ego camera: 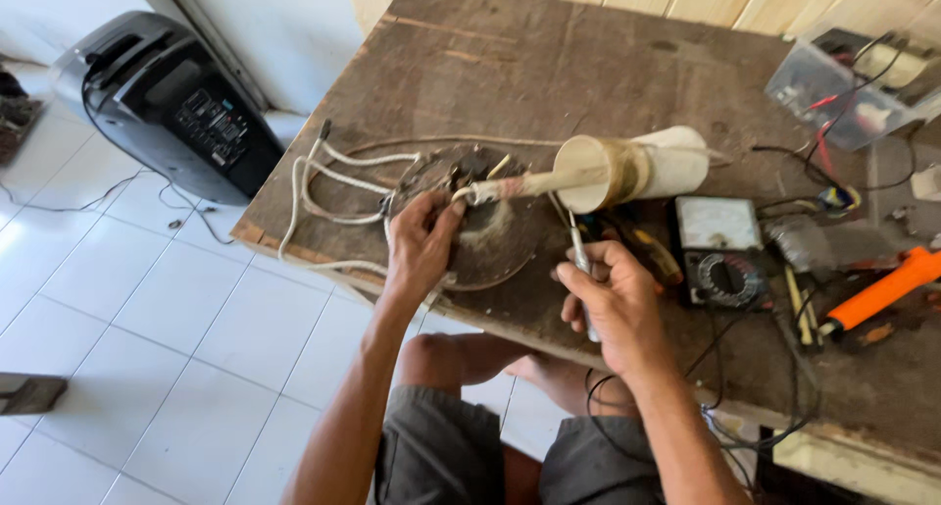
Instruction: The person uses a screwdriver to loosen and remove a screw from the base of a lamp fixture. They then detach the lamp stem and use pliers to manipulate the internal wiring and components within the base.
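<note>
A round rusty metal plate (500, 245) with wiring on it lies near the front edge of the wooden workbench (549, 64). My left hand (423, 242) rests on the plate's left side, fingers pinching a cloth-wrapped wire end (482, 191). A cream funnel-shaped handle part (627, 170) lies across the plate, pointing right. My right hand (608, 304) grips a thin metal tool (578, 250), tip pointing up toward the plate. A white cord (328, 186) loops off the plate's left.
An analog multimeter (720, 250) sits right of the plate, with pliers, wires and an orange-handled tool (882, 291) beyond. A clear plastic box (833, 88) stands at the far right. A black speaker (167, 103) sits on the white tiled floor at left.
</note>
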